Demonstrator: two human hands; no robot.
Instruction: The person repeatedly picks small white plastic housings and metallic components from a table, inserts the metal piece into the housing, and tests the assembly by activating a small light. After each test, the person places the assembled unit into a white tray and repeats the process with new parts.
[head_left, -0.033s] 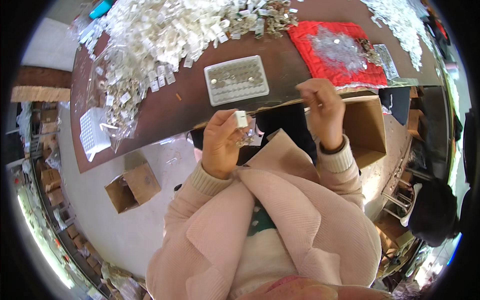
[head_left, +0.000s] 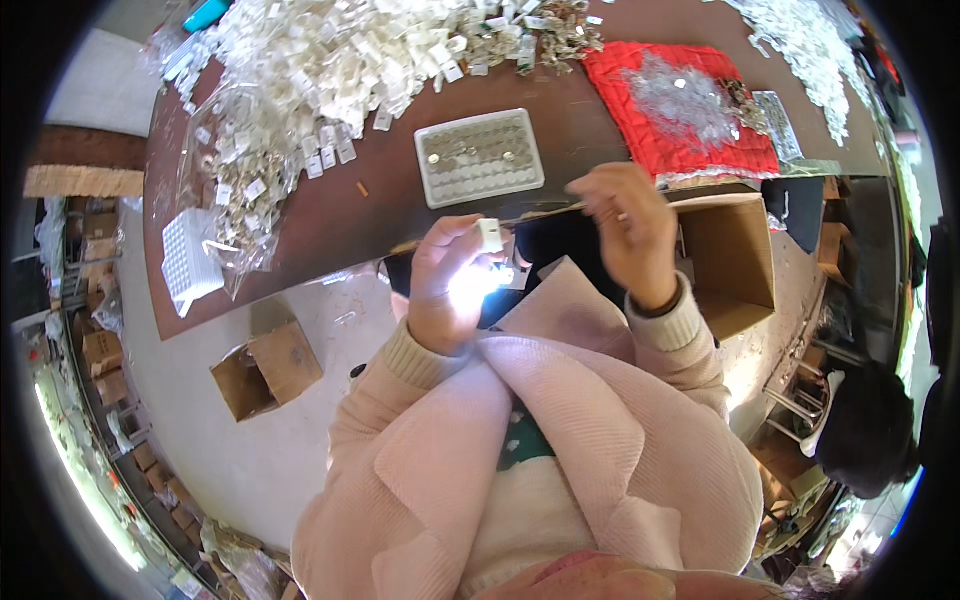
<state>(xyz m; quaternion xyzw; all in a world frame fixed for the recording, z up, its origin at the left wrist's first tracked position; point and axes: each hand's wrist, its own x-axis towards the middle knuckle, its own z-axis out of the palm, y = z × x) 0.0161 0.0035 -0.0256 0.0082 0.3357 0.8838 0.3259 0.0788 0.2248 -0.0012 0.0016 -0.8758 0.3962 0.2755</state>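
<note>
Between the thumb and fingers of my left hand (head_left: 440, 295) is a small white plastic switch box (head_left: 490, 236), held up in front of my chest. A bright white-blue light (head_left: 475, 285) glows beside it, against my palm, and its glare hides the parts there. My right hand (head_left: 637, 235) is raised to the right, apart from the box. Its fingers are loosely bent and spread, with nothing visible in them. Beyond both hands, a white plastic tray (head_left: 480, 187) on the table has rows of round pockets with several small shiny discs.
A large heap of white switch boxes (head_left: 330, 60) covers the table's far left. A clear bag (head_left: 240, 200) of wired pieces and a white pocketed tray (head_left: 190, 265) lie nearer. Red cloth (head_left: 625, 90) bears clear pieces. Cardboard boxes (head_left: 735, 260) (head_left: 285, 365) stand below the table edge.
A bright light has come on beside the switch box in my left hand. My right hand has shifted slightly left, its fingers looser. The view has moved slightly.
</note>
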